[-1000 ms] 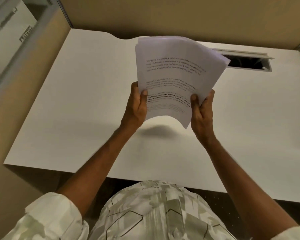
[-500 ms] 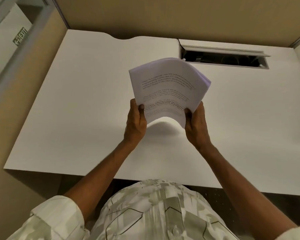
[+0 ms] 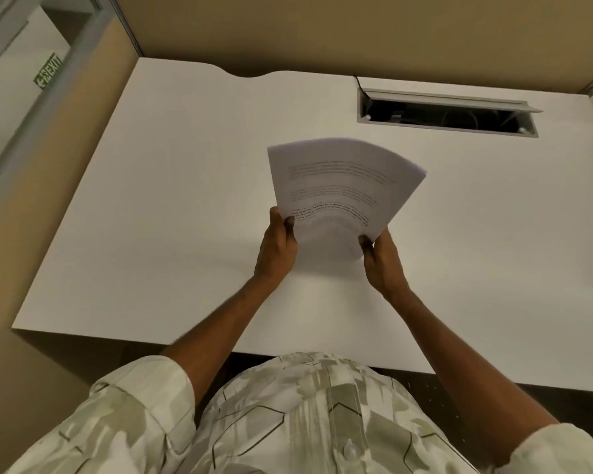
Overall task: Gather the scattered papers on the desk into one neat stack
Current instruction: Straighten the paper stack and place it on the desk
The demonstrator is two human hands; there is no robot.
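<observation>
A stack of white printed papers (image 3: 339, 186) hangs just above the middle of the white desk (image 3: 172, 206), bowed upward and tilted away from me. My left hand (image 3: 277, 246) grips the stack's near left corner, thumb on top. At the near right corner my right hand (image 3: 381, 260) pinches the same stack. The sheets' edges look nearly even. No loose sheet lies elsewhere on the desk.
An open cable slot (image 3: 445, 114) with a raised grey lid is cut into the desk at the back right. Tan partition walls (image 3: 322, 32) close the desk behind and on the left. A glass panel with an exit sign (image 3: 48, 75) stands far left.
Both hands have lowered the stack toward the desk and tipped it flatter. The sheets, fanned out a second ago, now lie closer together. The cable slot is uncovered.
</observation>
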